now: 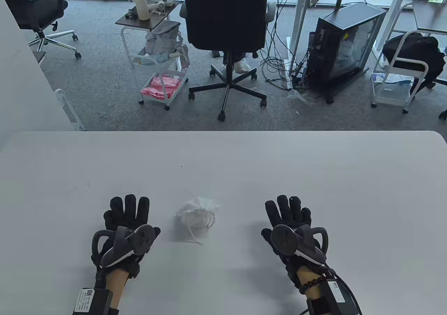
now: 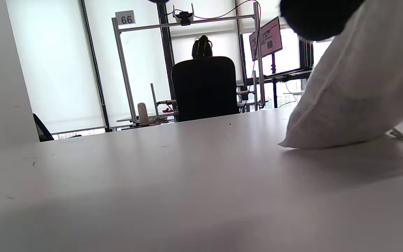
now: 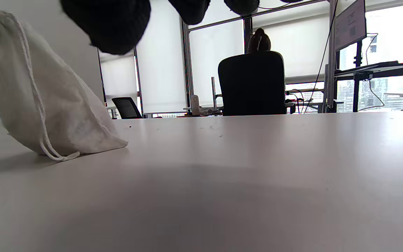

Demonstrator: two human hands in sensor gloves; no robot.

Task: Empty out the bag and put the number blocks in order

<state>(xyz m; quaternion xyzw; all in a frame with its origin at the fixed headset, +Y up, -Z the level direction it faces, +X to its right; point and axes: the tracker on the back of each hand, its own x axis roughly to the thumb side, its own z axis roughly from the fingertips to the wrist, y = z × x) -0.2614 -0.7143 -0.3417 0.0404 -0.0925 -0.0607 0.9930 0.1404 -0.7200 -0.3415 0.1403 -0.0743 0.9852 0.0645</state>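
Note:
A small white drawstring bag lies on the white table between my hands, its mouth drawn closed and its cord trailing toward me. The same bag fills the right side of the left wrist view and the bag stands at the left of the right wrist view. My left hand lies flat on the table left of the bag, fingers straight, holding nothing. My right hand lies flat to the bag's right, also empty. No number blocks are visible; whatever the bag holds is hidden.
The table's far edge runs across the middle of the table view. Beyond it stand a black office chair, a white trolley, a computer case and loose cables on grey carpet.

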